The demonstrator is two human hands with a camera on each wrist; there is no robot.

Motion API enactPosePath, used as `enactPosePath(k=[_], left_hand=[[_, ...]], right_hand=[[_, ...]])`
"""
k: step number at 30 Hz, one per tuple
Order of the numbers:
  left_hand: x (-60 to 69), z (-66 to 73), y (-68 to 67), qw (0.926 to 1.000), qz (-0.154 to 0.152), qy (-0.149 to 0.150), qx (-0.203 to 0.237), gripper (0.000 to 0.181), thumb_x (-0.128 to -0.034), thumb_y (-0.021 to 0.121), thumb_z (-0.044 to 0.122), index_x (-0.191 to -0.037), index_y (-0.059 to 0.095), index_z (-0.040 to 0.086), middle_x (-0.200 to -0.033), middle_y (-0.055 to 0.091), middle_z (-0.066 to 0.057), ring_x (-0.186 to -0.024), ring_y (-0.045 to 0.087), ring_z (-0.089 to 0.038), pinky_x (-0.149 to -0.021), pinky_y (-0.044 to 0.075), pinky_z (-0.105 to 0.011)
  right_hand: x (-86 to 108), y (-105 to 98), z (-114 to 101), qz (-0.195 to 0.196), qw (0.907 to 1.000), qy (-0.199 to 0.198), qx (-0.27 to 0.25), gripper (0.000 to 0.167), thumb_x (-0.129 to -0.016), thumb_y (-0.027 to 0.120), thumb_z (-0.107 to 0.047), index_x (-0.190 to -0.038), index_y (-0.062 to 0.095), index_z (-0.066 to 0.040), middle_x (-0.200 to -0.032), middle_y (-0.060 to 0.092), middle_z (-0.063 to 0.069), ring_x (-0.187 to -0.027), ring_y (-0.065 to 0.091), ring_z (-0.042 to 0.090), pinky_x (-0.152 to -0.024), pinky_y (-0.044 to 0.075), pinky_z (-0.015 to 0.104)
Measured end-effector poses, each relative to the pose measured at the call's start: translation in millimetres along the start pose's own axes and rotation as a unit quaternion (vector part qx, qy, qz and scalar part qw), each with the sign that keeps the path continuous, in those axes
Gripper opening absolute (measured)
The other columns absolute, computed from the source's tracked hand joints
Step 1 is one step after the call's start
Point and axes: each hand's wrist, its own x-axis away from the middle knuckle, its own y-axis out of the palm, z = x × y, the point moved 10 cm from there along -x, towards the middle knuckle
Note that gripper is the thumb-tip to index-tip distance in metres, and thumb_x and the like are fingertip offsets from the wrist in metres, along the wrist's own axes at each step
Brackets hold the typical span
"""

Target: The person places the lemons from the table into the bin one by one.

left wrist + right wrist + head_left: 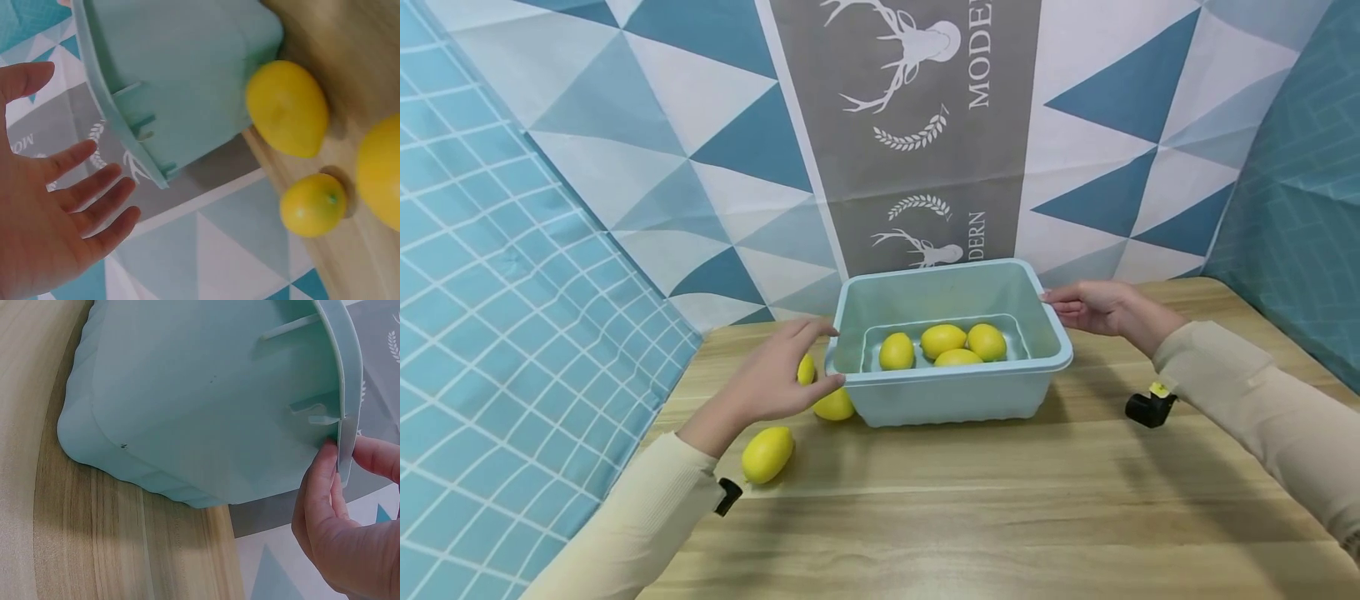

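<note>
A pale green plastic bin [955, 402] stands on the wooden table with several lemons [943, 341] lying on its floor. My right hand [1093, 308] pinches the bin's right rim; in the right wrist view the thumb is above the rim and the fingers [320, 487] are tucked beneath it. At the opposite end, my left hand [775, 371] is beside the left rim, its fingers [100, 212] spread and apart from the bin in the left wrist view. Near that hand, one lemon [767, 455] lies in front, another [835, 405] by the bin's wall, and a third [806, 369] partly hidden.
The wooden table [955, 508] extends in front of the bin. Patterned cloth [917, 183] hangs close behind it, with a blue checked sheet [512, 292] at the left. A small black object with a yellow top [1150, 407] appears beside the right sleeve.
</note>
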Motion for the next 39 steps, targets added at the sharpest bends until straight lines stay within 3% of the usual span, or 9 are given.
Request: enactPosePath(k=[5,14,23,27,31,35,39], left_hand=[[10.5,-13.8,4.5,0.9997,0.006,-0.025,0.006,0.061,-0.0861,0.063,0.043,-0.137,0.047,0.013,-0.141,0.051,-0.007,-0.130,0.048,-0.031,-0.104,0.042,-0.056],[23.8,-32.2,22.5,0.9949,-0.002,-0.083,-0.058,0.058,-0.0838,0.063,0.043,-0.130,0.053,0.008,-0.128,0.060,-0.015,-0.109,0.060,-0.034,-0.087,0.051,-0.052],[39.6,-46.9,45.0,0.9865,-0.047,-0.119,-0.103,0.058,-0.0818,0.064,0.042,-0.124,0.056,0.004,-0.112,0.063,-0.017,-0.092,0.062,-0.030,-0.072,0.054,-0.046],[46.2,-58.3,51.8,0.9775,-0.071,-0.150,-0.130,0.058,-0.0814,0.064,0.042,-0.122,0.057,0.001,-0.109,0.063,-0.020,-0.090,0.061,-0.034,-0.069,0.053,-0.048],[52.5,-71.9,61.4,0.9636,-0.120,-0.189,-0.146,0.060,-0.0811,0.063,0.044,-0.122,0.057,0.000,-0.111,0.061,-0.022,-0.093,0.060,-0.037,-0.070,0.053,-0.051],[56.0,-80.5,70.2,0.9527,-0.167,-0.214,-0.136,0.064,-0.0793,0.062,0.041,-0.126,0.053,-0.002,-0.114,0.060,-0.025,-0.090,0.061,-0.036,-0.067,0.052,-0.048],[59.4,-88.3,77.4,0.9465,-0.192,-0.230,-0.119,0.066,-0.0772,0.059,0.034,-0.129,0.050,-0.005,-0.115,0.061,-0.026,-0.082,0.059,-0.030,-0.066,0.051,-0.043]], right_hand=[[-0.3,2.3,0.0,-0.004,1.0000,-0.001,0.001,0.015,-0.092,0.061,-0.011,-0.078,0.067,-0.014,-0.080,0.066,-0.003,-0.077,0.065,0.004,-0.077,0.057,0.018],[-0.5,0.6,-0.1,-0.009,0.9999,-0.006,0.004,0.013,-0.092,0.061,-0.011,-0.080,0.065,-0.015,-0.084,0.066,-0.004,-0.080,0.065,0.005,-0.079,0.056,0.018],[0.5,1.0,-0.1,-0.014,0.9998,-0.007,-0.010,0.012,-0.091,0.062,-0.010,-0.080,0.066,-0.013,-0.082,0.067,-0.002,-0.077,0.065,0.005,-0.077,0.057,0.018],[0.0,0.1,0.0,-0.009,0.9998,-0.003,-0.016,0.012,-0.090,0.063,-0.009,-0.079,0.065,-0.012,-0.082,0.066,-0.002,-0.077,0.065,0.006,-0.076,0.057,0.019],[-0.5,-0.7,0.3,-0.006,0.9998,-0.002,-0.017,0.011,-0.091,0.063,-0.010,-0.080,0.065,-0.013,-0.083,0.066,-0.002,-0.078,0.065,0.007,-0.076,0.057,0.019],[0.1,-0.3,-0.2,-0.006,0.9999,-0.005,-0.013,0.011,-0.091,0.063,-0.010,-0.081,0.065,-0.013,-0.084,0.066,-0.002,-0.079,0.065,0.006,-0.077,0.057,0.019],[0.8,0.9,-0.8,-0.009,0.9999,-0.007,-0.013,0.013,-0.092,0.061,-0.009,-0.079,0.066,-0.013,-0.083,0.066,-0.002,-0.078,0.066,0.006,-0.076,0.057,0.019]])
